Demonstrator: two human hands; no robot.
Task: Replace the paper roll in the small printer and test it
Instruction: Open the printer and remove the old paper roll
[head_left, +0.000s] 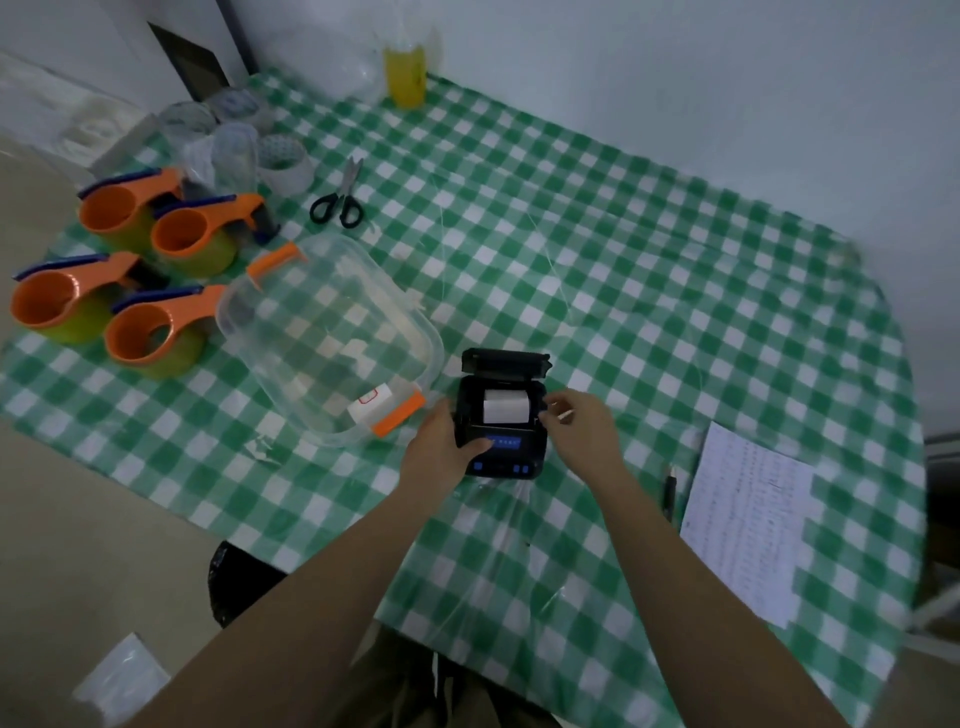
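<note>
A small black printer stands on the green checked tablecloth, its lid tipped open toward the back. A white paper roll lies in the open bay. My left hand grips the printer's left side, thumb resting by the lit blue display. My right hand hovers at the printer's right edge, fingers pinched beside the roll; a small white sliver shows between them, too small to identify.
A clear plastic box with orange clips sits left of the printer, a white roll inside it. Several orange tape dispensers stand far left, scissors behind. A printed sheet and pen lie right.
</note>
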